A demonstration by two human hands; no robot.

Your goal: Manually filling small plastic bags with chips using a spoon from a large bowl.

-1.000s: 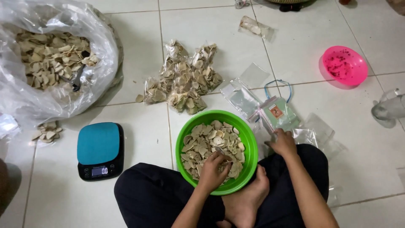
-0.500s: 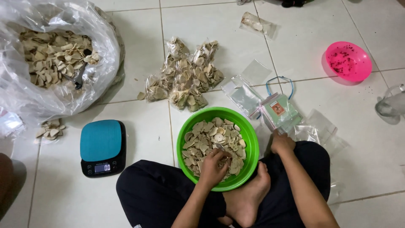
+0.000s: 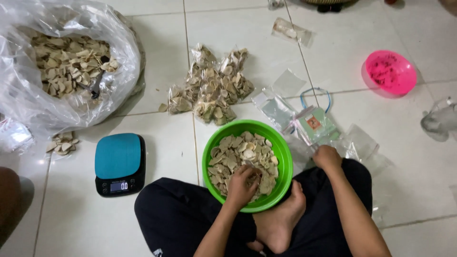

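While the left hand (image 3: 242, 186) is digging into the pale chips (image 3: 243, 159) heaped in the green bowl (image 3: 283, 157) between the knees, fingers curled closed around a small clutch of them, a loose, shallow scoop seems best to avoid cracking pieces. Meanwhile the right hand (image 3: 327, 158) is resting knuckles-up on the clear empty bags (image 3: 357, 143) beside the bowl; whether it is pinching one, I cannot tell.

The glass jug (image 3: 440, 120) is blurred and cut by the right edge.

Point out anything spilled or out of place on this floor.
A few loose chips lie on the tile beside the big plastic sack, outside any bag. Empty clear bags lie scattered near the right hand.
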